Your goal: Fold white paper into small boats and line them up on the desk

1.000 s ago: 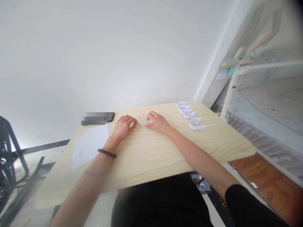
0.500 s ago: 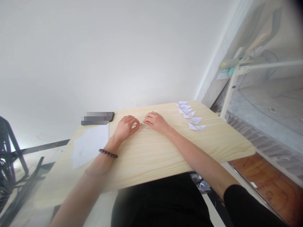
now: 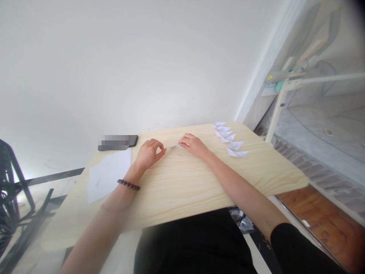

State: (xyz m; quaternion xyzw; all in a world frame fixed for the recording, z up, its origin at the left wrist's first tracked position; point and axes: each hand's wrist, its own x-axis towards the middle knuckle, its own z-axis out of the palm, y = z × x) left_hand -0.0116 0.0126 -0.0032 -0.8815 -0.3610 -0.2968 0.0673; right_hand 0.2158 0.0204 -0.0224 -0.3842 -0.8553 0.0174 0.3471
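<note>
Stretched between my two hands is a narrow piece of folded white paper, seen nearly edge-on. My left hand, a dark beaded bracelet at its wrist, pinches the left end between thumb and forefinger. The right end sits in the closed fingertips of my right hand. Both hands are just above the table, around its middle. To the right stand several folded white paper boats in a slanting row, the closest paper boat pointing right.
The light wooden table reaches the white wall. White paper sheets lie on its left side, with a dark phone-like object, partly blurred out, behind them. A metal frame stands beyond the right edge.
My hands have moved apart, the right one going right and the left one slightly left. More of the folded paper shows between them.
</note>
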